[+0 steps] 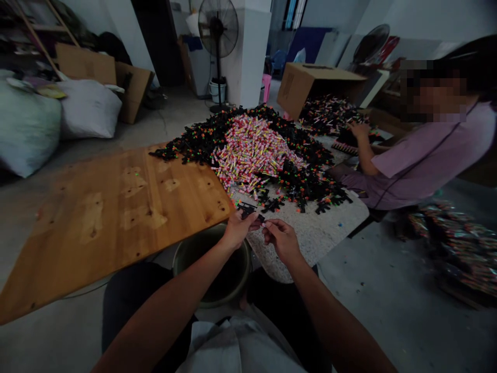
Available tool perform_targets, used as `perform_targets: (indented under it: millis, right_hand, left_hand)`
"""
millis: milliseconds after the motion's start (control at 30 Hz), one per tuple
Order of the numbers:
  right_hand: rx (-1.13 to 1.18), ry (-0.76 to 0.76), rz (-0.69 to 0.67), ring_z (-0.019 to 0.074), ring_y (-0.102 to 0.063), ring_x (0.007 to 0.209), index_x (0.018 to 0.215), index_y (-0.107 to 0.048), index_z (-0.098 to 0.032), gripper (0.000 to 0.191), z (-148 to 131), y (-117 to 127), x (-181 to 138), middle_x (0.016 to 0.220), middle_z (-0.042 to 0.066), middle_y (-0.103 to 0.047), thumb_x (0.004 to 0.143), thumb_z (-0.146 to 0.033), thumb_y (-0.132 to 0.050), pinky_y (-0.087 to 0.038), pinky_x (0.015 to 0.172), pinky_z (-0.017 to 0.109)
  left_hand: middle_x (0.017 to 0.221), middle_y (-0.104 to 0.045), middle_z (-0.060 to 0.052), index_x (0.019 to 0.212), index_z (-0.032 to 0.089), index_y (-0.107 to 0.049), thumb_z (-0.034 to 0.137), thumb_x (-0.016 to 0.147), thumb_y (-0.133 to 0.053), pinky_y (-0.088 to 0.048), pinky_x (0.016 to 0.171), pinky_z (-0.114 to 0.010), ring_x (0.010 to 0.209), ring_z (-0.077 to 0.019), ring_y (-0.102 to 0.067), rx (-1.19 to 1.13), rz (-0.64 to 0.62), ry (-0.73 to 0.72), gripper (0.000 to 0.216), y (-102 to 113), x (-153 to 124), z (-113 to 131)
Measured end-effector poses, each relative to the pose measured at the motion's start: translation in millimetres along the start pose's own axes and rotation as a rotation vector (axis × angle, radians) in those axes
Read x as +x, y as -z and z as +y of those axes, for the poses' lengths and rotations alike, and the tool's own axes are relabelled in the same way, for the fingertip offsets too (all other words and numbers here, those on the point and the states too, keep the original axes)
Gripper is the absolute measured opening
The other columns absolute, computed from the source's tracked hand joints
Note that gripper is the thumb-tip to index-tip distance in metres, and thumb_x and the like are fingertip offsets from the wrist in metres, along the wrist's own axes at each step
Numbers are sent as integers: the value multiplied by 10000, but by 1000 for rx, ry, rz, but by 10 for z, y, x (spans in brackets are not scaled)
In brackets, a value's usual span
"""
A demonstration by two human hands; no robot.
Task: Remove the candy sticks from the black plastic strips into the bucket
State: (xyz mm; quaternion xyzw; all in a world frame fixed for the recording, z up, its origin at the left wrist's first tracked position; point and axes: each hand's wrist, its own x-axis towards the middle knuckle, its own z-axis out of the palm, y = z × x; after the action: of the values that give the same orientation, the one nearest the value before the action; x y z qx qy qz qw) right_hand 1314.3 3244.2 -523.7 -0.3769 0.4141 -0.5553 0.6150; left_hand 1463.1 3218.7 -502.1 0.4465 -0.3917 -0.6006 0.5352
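While the left hand (236,230) wraps a small black toy gun (247,209) with its thumb laid along the side, the right hand (283,239) sits just beside it, fingertips drawn together at the gun's right-hand end. In the head view, the only one, the landmark is the pink-and-white heap (256,150). The gun is up off the table on the heap's near side, its long axis running roughly crosswise, from beyond the left thumb down towards the right fingers. So the left hand bears it, and the right is nearer that lower end. A pale speck shows between the right fingertips; it is too small to name, and I cannot tell whether they pinch it or merely touch it.

More black toy guns (194,135) ring the heap. The speckled table (337,220) extends to the heap's near right, the wooden board (106,207) to its left, and the bucket (237,293) stands below, nearer the body. A co-worker's hand (360,129) is right of the heap, by a carton (298,85).
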Motion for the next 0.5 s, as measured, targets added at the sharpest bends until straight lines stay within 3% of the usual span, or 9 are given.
perform_targets:
  millis: [100,233,333,500]
  right_hand:
    - [114,-96,-35,91,-480,485,791,-655,-195,330,-58,-9,60,637,-17,-620,656,-434,-838,-380,429,223]
    - [98,-18,-19,91,-471,469,833,-663,-203,336,-166,2,137,642,-29,-622,659,-421,-850,-364,404,224]
    - [-8,66,-77,109,-516,484,899,-677,-206,316,-165,44,114,666,-20,-649,730,-436,-814,-412,431,244]
    - [-78,83,-142,138,-584,576,958,-687,-218,300,-28,55,0,743,0,-689,777,-435,-788,-495,520,278]
  left_hand:
    - [763,-739,-32,942,166,-629,384,752,-818,-586,650,-318,660,-191,-713,69,23,28,346,-16,-102,-82]
    - [747,-736,-36,931,165,-636,431,746,-811,-564,600,-305,636,-199,-710,48,101,25,368,-24,-210,-202]
    - [818,-747,-48,946,160,-618,503,690,-843,-575,654,-309,697,-197,-727,-118,209,-28,483,23,-201,-183]
    - [852,-746,-52,946,148,-623,460,613,-912,-595,769,-339,765,-188,-733,-266,163,-15,540,60,-206,-64]
